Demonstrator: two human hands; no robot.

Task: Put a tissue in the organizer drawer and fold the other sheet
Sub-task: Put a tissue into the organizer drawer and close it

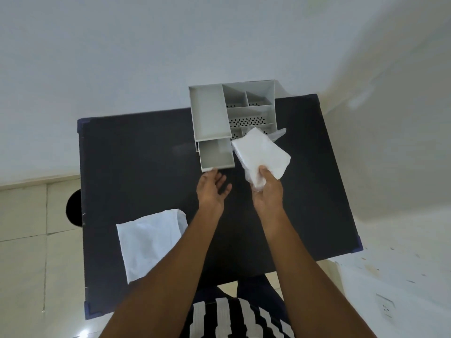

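Beside the grey plastic organizer point(234, 111) with perforated compartments, its boxy drawer point(216, 154) pulled out, the right hand point(267, 191) pinches a soft folded white tissue point(261, 152), the left hand point(211, 187) hovers slack-fingered just before the drawer, and a creased sheet point(150, 240) lies flat well nearer the person.

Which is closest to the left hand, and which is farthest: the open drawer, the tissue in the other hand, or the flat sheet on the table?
1. Open drawer, just beyond the left hand.
2. Held tissue, to its right.
3. Flat sheet, nearer the person, to the left.
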